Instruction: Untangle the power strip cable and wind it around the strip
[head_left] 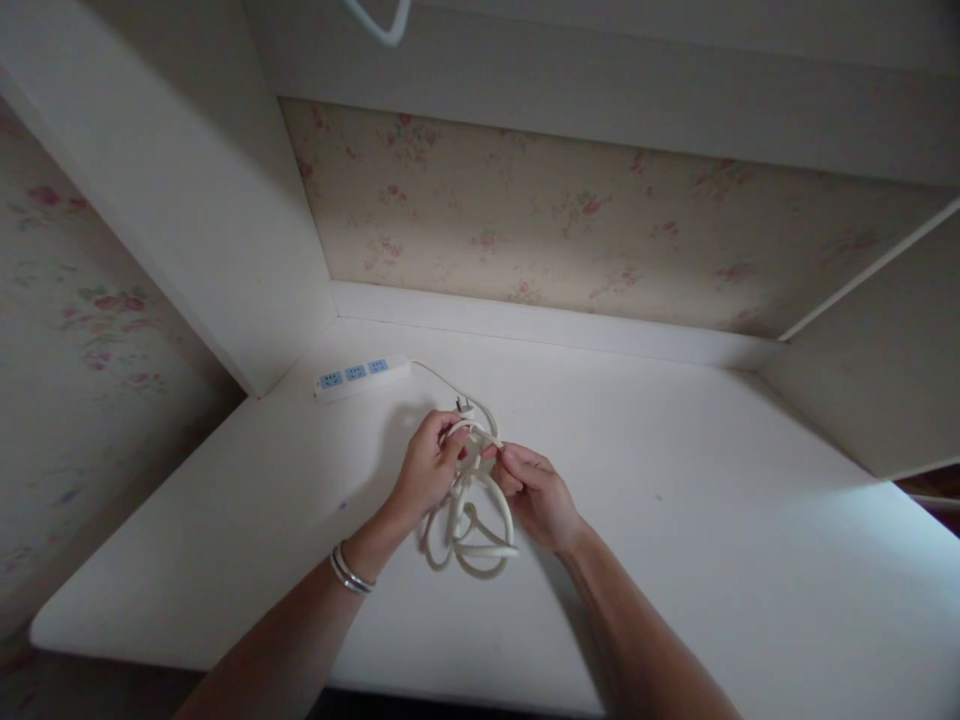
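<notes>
Both hands are at a white power cord [501, 515], which is gathered in several loose loops over the desk. My left hand [435, 455] is closed on the cord near its plug [465, 408], whose metal prongs point up and away. Facing it, my right hand [534, 488] pinches a stretch of the same cord between thumb and fingers. From there the cord runs back to a white power strip [397, 372] with blue sockets, lying at the back left. Where the strands cross between the hands is partly hidden by the fingers.
The white desk [675, 560] has rounded front corners and a low back ledge [540, 318]. A side panel [202, 200] rises at the left, another panel [885, 360] at the right. Overhead is a shelf [600, 90]. Floral wallpaper [525, 220] covers the wall.
</notes>
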